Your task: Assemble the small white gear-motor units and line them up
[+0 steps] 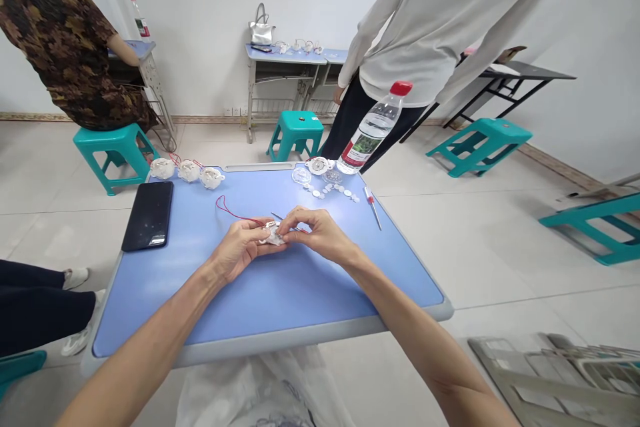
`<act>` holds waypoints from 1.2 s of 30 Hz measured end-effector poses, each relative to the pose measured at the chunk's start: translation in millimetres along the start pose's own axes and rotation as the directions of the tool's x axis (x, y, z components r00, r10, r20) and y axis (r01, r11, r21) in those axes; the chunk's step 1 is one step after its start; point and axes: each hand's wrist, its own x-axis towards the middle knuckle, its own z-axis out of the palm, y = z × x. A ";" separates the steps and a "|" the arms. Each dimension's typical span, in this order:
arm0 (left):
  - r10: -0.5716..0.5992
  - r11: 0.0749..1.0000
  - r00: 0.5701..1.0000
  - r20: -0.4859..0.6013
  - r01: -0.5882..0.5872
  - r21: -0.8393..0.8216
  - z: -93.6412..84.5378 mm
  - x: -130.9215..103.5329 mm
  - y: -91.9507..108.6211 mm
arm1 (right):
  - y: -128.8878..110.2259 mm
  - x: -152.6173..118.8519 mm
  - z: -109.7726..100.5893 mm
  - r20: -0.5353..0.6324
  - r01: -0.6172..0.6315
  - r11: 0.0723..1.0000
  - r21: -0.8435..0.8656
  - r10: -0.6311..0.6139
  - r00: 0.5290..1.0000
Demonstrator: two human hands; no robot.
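Note:
A small white round plastic casing (273, 233) is gripped in my left hand (240, 245), just above the blue desk. From the casing a thin red wire (235, 213) loops out to the left over the desk. My right hand (315, 230) is closed, thumb and fingertips pinched together at the casing's right side; anything small between them is hidden. A thin dark rod (277, 216) shows just behind these fingers, and a bit of red shows under them. Three similar white casings (189, 171) with red wires sit at the desk's far left corner.
A black phone (148, 216) lies on the left of the desk (300, 293). Small white discs (330, 191), clear round parts (301, 176) and a water bottle (373, 130) occupy the far right. A screwdriver (373, 208) lies near the right edge. Other people and green stools (295, 130) surround the desk.

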 end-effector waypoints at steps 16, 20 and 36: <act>0.012 1.000 1.000 0.002 -0.012 -0.027 -1.7 -0.7 -1.1 | 1.3 -0.2 3.6 -0.054 -0.069 0.998 0.015 0.069 0.996; 0.020 0.999 1.000 0.014 -0.020 -0.027 -2.4 -0.4 -1.9 | 1.7 -0.1 4.6 -0.046 -0.083 0.996 0.029 0.084 0.995; 0.011 0.999 1.000 0.008 -0.011 -0.050 -3.8 -1.0 -2.7 | 1.8 -0.9 5.0 -0.035 0.037 0.995 -0.097 -0.041 0.999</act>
